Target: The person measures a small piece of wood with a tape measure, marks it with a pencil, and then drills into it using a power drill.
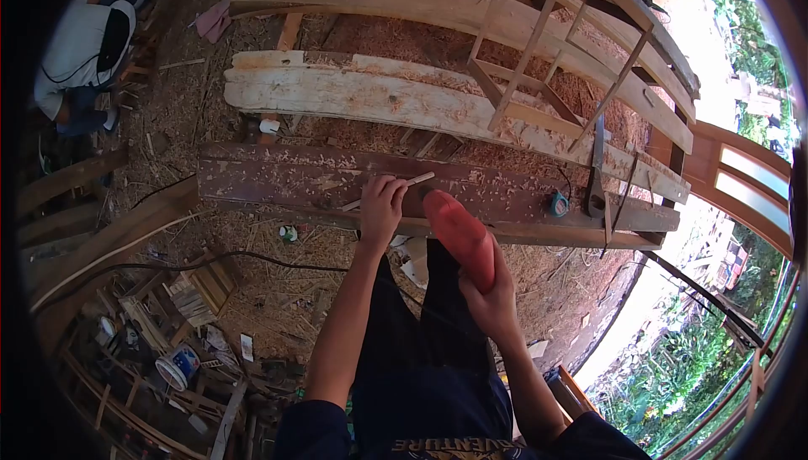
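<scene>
My left hand [380, 206] grips a thin pale wooden stick [418, 179] and holds it over the dark reddish plank [278, 178] in front of me. My right hand [492, 296] is closed around a red-orange tool [459, 233], raised above my dark trousers and pointing toward the plank. The tool's far tip sits just right of my left hand. Wood shavings cover the plank.
Pale rough planks [379, 94] and a wooden lattice frame [547, 47] lie beyond the dark plank. A teal tape measure [560, 203] rests on its right part. A black cable [210, 260] crosses the sawdust floor. A crouching person [84, 47] is at upper left. A paint bucket [179, 367] sits lower left.
</scene>
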Motion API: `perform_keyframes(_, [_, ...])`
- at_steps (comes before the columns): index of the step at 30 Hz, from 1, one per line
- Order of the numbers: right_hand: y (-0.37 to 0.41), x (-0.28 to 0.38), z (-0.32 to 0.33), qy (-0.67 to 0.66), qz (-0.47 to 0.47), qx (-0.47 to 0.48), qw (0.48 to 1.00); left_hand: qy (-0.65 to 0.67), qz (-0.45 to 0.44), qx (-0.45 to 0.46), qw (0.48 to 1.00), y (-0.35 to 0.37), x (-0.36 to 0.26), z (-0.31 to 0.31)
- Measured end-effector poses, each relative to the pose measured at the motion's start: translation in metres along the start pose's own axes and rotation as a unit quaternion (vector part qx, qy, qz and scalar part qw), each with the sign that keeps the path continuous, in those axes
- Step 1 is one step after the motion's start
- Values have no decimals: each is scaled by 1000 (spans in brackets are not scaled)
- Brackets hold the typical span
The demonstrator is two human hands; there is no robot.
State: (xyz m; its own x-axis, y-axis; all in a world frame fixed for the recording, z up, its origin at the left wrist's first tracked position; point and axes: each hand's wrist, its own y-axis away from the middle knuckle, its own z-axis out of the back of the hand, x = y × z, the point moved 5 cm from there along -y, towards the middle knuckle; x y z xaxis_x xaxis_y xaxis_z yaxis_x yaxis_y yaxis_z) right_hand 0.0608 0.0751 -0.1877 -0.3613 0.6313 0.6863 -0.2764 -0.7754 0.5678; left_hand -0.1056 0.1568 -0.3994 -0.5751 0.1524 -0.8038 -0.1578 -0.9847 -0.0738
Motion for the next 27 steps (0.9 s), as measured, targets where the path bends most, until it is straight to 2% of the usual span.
perform_keyframes(7, [0, 13, -4, 54, 43, 2, 998, 20, 2, -1, 1000, -1, 2, 1])
perform_keyframes(16, [1, 12, -4, 99, 12, 14, 995, 15, 3, 3, 1000, -1, 2, 3])
perform_keyframes(19, [-1, 16, -5, 116, 33, 29, 992, 39, 8, 6, 999, 0, 5, 1])
perform_keyframes(22, [-1, 29, -9, 152, 8, 48, 987, 65, 13, 7, 998, 1, 6, 1])
perform_keyframes(27, [-2, 44, -18, 135, 16, 65, 989, 82, 17, 37, 996, 2, 11, 3])
